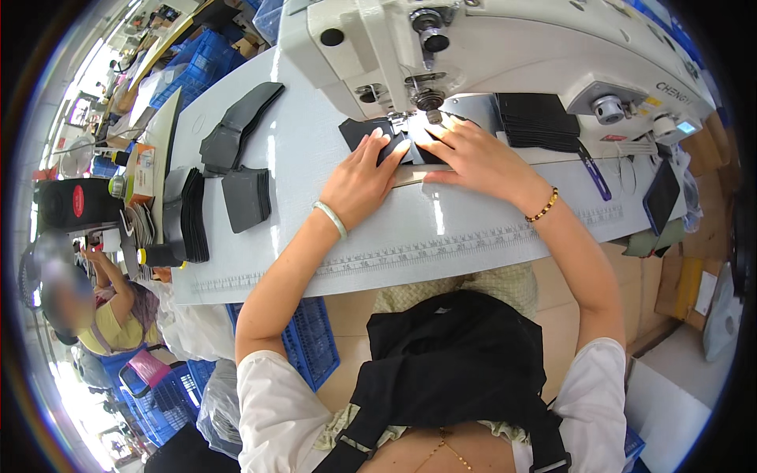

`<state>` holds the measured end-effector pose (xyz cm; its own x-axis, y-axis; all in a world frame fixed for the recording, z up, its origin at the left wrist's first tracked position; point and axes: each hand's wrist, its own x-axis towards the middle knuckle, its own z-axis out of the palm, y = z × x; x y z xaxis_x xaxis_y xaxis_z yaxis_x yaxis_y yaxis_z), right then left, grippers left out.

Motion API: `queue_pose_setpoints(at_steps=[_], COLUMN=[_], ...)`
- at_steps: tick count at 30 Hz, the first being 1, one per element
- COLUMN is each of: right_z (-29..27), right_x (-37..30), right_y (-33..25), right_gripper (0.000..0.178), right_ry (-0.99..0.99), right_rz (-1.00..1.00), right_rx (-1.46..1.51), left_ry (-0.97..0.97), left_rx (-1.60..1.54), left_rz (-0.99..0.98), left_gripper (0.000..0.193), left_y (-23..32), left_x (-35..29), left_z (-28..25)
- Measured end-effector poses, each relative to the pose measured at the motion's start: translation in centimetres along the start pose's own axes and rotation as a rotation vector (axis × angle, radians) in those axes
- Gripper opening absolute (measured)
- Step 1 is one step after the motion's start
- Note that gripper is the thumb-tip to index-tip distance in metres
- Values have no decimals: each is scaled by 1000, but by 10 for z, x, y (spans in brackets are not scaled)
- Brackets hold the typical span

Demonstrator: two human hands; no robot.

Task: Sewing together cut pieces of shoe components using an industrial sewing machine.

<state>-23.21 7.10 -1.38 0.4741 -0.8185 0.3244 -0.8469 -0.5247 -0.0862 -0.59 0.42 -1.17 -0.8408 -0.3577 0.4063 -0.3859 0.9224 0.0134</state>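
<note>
A white industrial sewing machine (505,47) stands at the back of a white table (441,236). Under its needle lies a small black fabric piece (364,132). My left hand (361,180) lies flat on that piece, fingers spread, wearing a pale green bangle at the wrist. My right hand (471,158) presses on the same piece just right of the needle, fingers pointing toward the presser foot; a beaded bracelet circles that wrist. Neither hand grips anything; both rest on the fabric.
Stacks of dark grey and black cut pieces (236,158) lie on the table's left; another black stack (540,120) sits behind the machine arm. A dark phone (661,197) lies at the right. Blue crates (311,343) stand below. Another person (102,307) sits at far left.
</note>
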Motion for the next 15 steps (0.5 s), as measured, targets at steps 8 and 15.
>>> queue_pose_setpoints(at_steps=[8, 15], right_z=[1, 7], right_x=[6, 4], right_y=[1, -9], right_gripper=[25, 39], right_ry=[70, -92], right_rz=[-224, -158], right_rx=[-280, -401], left_ry=[-12, -39], left_rx=[66, 46], left_rz=[67, 75], left_gripper=[49, 50], left_y=[-7, -8], left_x=[-2, -4], left_z=[1, 1])
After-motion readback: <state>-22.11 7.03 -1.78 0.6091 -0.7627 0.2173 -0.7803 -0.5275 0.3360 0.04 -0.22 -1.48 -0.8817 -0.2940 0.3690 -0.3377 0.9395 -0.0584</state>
